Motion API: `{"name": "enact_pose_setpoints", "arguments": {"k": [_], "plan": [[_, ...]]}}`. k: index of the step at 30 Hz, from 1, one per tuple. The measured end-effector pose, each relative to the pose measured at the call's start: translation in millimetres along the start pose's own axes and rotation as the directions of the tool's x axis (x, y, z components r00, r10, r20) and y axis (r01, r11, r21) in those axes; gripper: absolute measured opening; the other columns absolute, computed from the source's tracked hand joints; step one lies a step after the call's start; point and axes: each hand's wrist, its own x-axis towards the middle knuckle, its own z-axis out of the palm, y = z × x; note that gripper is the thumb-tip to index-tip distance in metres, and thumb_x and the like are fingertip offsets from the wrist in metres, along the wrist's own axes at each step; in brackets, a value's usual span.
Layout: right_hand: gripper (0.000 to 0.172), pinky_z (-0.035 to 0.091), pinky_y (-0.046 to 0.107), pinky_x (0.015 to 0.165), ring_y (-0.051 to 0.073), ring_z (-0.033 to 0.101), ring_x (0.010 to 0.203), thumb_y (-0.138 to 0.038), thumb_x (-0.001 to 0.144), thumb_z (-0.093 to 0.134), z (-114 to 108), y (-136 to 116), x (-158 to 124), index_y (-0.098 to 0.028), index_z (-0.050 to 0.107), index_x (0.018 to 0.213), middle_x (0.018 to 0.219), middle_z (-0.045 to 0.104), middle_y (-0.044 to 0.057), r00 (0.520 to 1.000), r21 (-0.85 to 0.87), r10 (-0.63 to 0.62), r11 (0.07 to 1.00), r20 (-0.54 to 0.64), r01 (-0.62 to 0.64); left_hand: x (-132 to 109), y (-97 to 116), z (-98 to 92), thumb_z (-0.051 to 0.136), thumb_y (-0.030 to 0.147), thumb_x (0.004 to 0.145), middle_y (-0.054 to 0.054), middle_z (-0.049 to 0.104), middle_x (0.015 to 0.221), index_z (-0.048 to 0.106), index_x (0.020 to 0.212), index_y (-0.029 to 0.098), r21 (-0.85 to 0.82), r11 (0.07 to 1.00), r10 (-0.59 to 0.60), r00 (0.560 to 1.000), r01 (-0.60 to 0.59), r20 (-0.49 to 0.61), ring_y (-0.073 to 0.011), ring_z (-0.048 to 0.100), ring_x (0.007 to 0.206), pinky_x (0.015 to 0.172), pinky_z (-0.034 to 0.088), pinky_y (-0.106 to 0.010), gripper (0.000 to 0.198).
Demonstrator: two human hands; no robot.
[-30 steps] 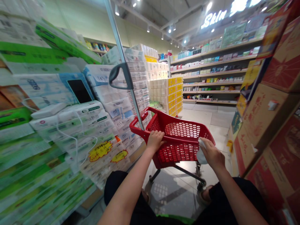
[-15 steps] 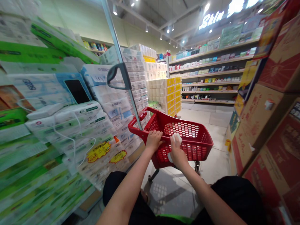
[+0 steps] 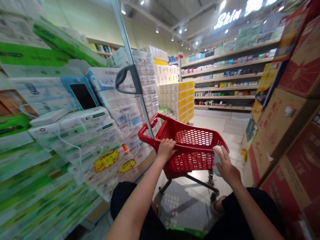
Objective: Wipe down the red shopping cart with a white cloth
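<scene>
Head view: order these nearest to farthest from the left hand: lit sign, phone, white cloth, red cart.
1. Red cart: rim under the left hand.
2. White cloth: in the right hand.
3. Phone: left, against packs.
4. Lit sign: high at the back, right.

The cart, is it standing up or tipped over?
Standing up: the cart has its wheels on the floor and opens upward.
</scene>
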Motion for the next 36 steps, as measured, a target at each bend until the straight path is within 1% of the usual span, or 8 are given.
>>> {"name": "enact_pose_setpoints", "arguments": {"k": [4, 10, 13, 17, 21, 24, 32, 36], "plan": [[0.066, 0.056, 0.031, 0.062, 0.025, 0.064, 0.101, -0.026, 0.085, 0.044, 8, -3, 5, -0.03, 0.031, 0.149, 0.155, 0.03, 0.011, 0.995, 0.036, 0.074, 0.997, -0.073, -0.072, 2, 4, 2.0, 0.072, 0.041, 0.081, -0.006, 0.06, 0.099, 0.057, 0.103, 0.022, -0.001, 1.0, -0.013, 1.0, 0.013, -0.007, -0.0256, 0.052, 0.098, 0.09, 0.035, -0.04, 0.033], [0.08, 0.055, 0.032, 0.061, 0.021, 0.067, 0.085, -0.022, 0.085, 0.045, 22, -110, 8, -0.03, 0.008, 0.155, 0.159, 0.02, 0.011, 0.988, 0.043, -0.099, 0.995, 0.121, 0.095, 4, 3, 0.9, 0.072, 0.042, 0.08, -0.006, 0.06, 0.101, 0.057, 0.104, 0.023, 0.019, 0.999, -0.037, 0.999, 0.037, 0.007, -0.0262, 0.051, 0.1, 0.091, 0.034, -0.041, 0.034], [0.085, 0.054, 0.031, 0.059, 0.017, 0.067, 0.079, -0.02, 0.084, 0.044, 20, -133, 8, -0.037, -0.002, 0.154, 0.161, 0.017, 0.005, 0.967, 0.046, -0.168, 0.986, 0.189, 0.162, 0, -1, 0.0, 0.071, 0.044, 0.081, -0.007, 0.06, 0.103, 0.057, 0.102, 0.022, 0.035, 0.999, -0.034, 0.999, 0.033, 0.008, -0.0266, 0.051, 0.1, 0.091, 0.034, -0.041, 0.033], [0.078, 0.053, 0.028, 0.057, 0.012, 0.066, 0.071, -0.019, 0.085, 0.042, 8, -87, 8, -0.046, 0.01, 0.151, 0.158, 0.027, -0.002, 0.971, -0.003, -0.148, 0.988, 0.19, 0.152, -4, -10, -1.9, 0.069, 0.042, 0.083, -0.006, 0.061, 0.105, 0.057, 0.103, 0.023, 0.016, 1.0, 0.003, 1.0, -0.003, 0.009, -0.0257, 0.051, 0.1, 0.093, 0.033, -0.041, 0.031], [0.066, 0.054, 0.025, 0.064, 0.015, 0.067, 0.089, -0.02, 0.086, 0.042, -4, -3, 5, -0.04, 0.029, 0.147, 0.148, 0.044, -0.002, 0.997, 0.027, -0.073, 0.997, 0.039, 0.072, -6, -19, -4.5, 0.062, 0.046, 0.087, -0.006, 0.062, 0.105, 0.057, 0.101, 0.022, -0.032, 0.998, 0.047, 0.999, -0.046, 0.023, -0.0257, 0.052, 0.099, 0.094, 0.032, -0.042, 0.029], [0.06, 0.054, 0.025, 0.064, 0.018, 0.067, 0.095, -0.024, 0.086, 0.044, -5, 32, 0, -0.036, 0.034, 0.144, 0.139, 0.053, 0.0, 0.999, 0.025, -0.028, 0.999, -0.029, 0.029, -6, -22, -3.2, 0.054, 0.055, 0.089, -0.007, 0.062, 0.104, 0.057, 0.099, 0.022, -0.064, 0.997, 0.043, 0.998, -0.041, 0.036, -0.0264, 0.053, 0.099, 0.095, 0.033, -0.043, 0.035], [0.057, 0.051, 0.024, 0.051, 0.014, 0.067, 0.071, -0.036, 0.093, 0.042, 6, -27, -17, -0.034, 0.03, 0.149, 0.139, 0.05, 0.007, 0.998, -0.035, 0.015, 0.999, -0.055, -0.017, 5, -28, 20.0, 0.039, 0.05, 0.097, -0.01, 0.055, 0.128, 0.059, 0.108, 0.023, -0.129, 0.969, -0.216, 0.976, 0.21, -0.032, -0.0287, 0.039, 0.129, 0.116, 0.013, -0.053, 0.036], [0.056, 0.054, 0.023, 0.054, 0.014, 0.068, 0.077, -0.039, 0.096, 0.039, 6, -52, -20, -0.036, 0.027, 0.15, 0.139, 0.052, 0.005, 0.997, 0.013, -0.073, 0.997, 0.005, 0.073, 2, 1, 31.2, 0.04, 0.042, 0.098, -0.005, 0.046, 0.14, 0.06, 0.108, 0.026, -0.232, 0.957, -0.188, 0.981, 0.174, -0.042, -0.0254, 0.03, 0.139, 0.12, 0.004, -0.052, 0.028]]}}
